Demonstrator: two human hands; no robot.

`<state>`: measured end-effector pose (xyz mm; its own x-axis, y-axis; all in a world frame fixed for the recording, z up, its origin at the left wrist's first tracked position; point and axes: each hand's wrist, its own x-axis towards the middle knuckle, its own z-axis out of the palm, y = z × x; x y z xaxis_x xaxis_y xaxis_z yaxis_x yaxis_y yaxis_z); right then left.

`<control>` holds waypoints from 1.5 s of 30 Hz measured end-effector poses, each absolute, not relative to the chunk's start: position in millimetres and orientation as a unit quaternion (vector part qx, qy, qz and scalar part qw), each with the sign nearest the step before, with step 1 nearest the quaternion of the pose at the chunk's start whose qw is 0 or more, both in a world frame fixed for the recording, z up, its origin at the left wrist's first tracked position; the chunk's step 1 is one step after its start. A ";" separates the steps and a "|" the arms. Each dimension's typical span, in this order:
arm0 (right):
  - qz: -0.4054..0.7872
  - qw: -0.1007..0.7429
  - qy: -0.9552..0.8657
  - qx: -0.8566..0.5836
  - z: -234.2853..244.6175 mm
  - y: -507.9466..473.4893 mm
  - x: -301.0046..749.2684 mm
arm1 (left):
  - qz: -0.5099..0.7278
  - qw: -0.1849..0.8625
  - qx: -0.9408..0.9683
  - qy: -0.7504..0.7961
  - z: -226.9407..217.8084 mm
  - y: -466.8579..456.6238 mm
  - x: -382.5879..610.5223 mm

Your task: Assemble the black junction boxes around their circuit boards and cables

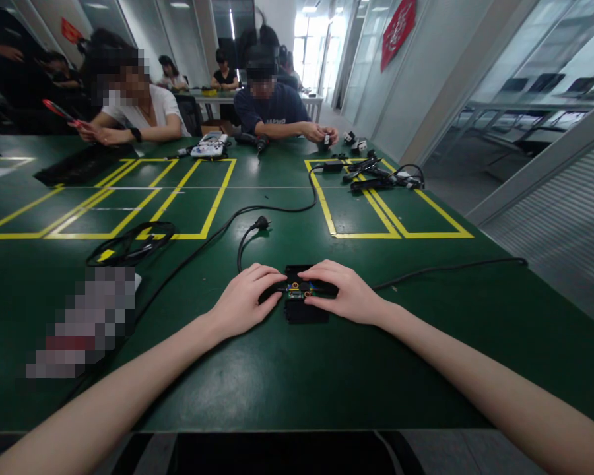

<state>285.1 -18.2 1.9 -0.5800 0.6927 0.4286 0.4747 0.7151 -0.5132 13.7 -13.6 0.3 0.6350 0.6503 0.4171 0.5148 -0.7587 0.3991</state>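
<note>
A small black power adapter (301, 310) lies open on the green table (327, 376), its circuit board (299, 288) with coloured parts showing. My left hand (245, 297) grips the adapter's left end, fingers curled over it. My right hand (341, 290) holds the right end, fingers bent over the board. A black cable with a plug (261, 224) runs from the left side of the adapter; another black cable (450, 268) leads off to the right.
A coiled black cable (129, 245) lies at the left, with a blurred-out object (86, 323) in front of it. Yellow tape boxes (391, 211) mark the table. Black adapters and cables (381, 178) are piled at the far right. Two people sit across the table, handling small parts.
</note>
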 end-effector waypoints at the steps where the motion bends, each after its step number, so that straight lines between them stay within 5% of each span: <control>1: 0.170 0.314 -0.872 -0.335 1.5 -18.0 284.7 | 0.275 0.122 0.895 0.329 0.0 -13.5 14.0; 16: 0.069 0.332 -0.878 -0.339 8.2 -20.7 280.0 | 0.270 0.090 0.891 0.355 -3.4 -4.7 12.5; 45: 0.101 0.301 -0.879 -0.355 -5.7 -7.2 297.6 | 0.209 0.067 0.877 0.426 -6.8 1.8 11.6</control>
<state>297.6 -7.2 -5.7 -0.5665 0.6848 0.4584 0.5630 0.7278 -0.3915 11.6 1.8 -6.8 0.5489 0.7763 0.3101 0.7206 -0.6274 0.2952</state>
